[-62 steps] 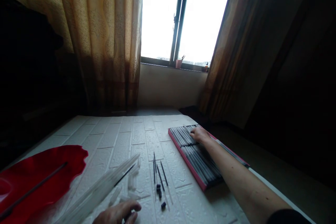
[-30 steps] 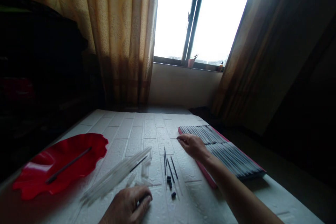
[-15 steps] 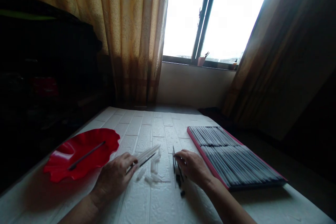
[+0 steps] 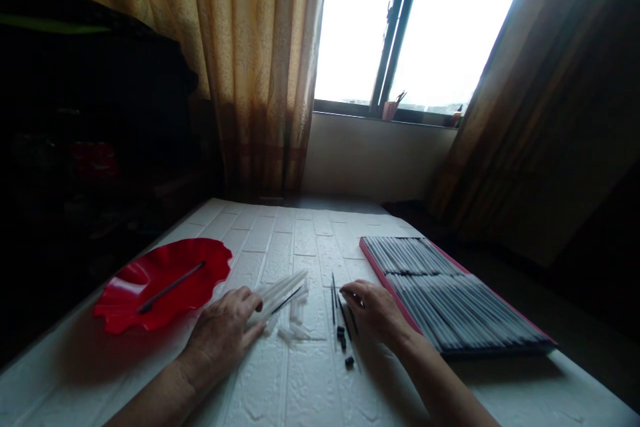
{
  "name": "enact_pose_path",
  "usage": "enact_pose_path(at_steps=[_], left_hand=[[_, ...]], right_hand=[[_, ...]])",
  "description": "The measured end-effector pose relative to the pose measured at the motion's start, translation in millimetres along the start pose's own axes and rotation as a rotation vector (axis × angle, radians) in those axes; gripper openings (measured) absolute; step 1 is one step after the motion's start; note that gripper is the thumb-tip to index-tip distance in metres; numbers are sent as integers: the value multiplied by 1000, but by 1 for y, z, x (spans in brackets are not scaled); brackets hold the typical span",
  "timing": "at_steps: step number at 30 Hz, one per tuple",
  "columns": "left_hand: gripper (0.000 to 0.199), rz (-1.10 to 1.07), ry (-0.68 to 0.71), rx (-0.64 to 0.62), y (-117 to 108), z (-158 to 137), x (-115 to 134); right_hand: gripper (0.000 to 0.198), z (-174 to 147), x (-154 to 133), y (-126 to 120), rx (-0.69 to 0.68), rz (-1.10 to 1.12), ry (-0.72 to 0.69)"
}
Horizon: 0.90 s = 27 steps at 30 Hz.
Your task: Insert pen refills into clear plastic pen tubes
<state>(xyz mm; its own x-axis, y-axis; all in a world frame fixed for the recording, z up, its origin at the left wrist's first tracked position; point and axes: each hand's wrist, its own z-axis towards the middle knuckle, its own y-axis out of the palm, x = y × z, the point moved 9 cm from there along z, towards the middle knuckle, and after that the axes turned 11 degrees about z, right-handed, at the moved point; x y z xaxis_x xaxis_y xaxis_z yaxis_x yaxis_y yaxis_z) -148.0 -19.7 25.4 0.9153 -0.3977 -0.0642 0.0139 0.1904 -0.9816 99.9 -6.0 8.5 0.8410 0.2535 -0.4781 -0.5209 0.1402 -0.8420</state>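
Note:
My left hand (image 4: 223, 327) rests at a bundle of clear plastic tubes (image 4: 283, 288), thumb and forefinger apart, so it is open. A thin dark rod (image 4: 287, 300) lies along these tubes, and short clear pieces (image 4: 295, 331) are scattered beside them. My right hand (image 4: 375, 310) is just right of several thin dark rods (image 4: 333, 300) on the table. Its fingers are bent with a gap between them and the thumb, with nothing seen gripped. Small black caps (image 4: 349, 361) lie nearer to me, below the rods.
On the left, a red wavy-edged dish (image 4: 113, 310) holds a dark pen-like stick (image 4: 173, 287). A red-sided box (image 4: 373, 263) packed with rows of grey pens (image 4: 460, 307) stands at right. All are on a white brick-patterned tabletop (image 4: 260, 387). Curtains (image 4: 260, 67) and a window are beyond.
My left fingers have spread away from the thin dark rod by the tubes. My right hand has shifted slightly right, off the dark rods, which now show more fully. The view has tilted a little.

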Motion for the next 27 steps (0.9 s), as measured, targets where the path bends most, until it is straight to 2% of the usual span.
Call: enact_pose_path(at_steps=[5, 14, 21, 27], left_hand=[[9, 43, 17, 1, -3, -1, 6], [13, 23, 17, 35, -5, -1, 2], [23, -147, -63, 155, -20, 0, -9], [31, -447, -92, 173, -24, 0, -13]], right_hand=[[25, 1, -1, 0, -6, -5, 5], [23, 1, -2, -1, -12, 2, 1], [23, 1, 0, -1, -2, 6, 2], [23, 1, 1, 0, -1, -13, -10]])
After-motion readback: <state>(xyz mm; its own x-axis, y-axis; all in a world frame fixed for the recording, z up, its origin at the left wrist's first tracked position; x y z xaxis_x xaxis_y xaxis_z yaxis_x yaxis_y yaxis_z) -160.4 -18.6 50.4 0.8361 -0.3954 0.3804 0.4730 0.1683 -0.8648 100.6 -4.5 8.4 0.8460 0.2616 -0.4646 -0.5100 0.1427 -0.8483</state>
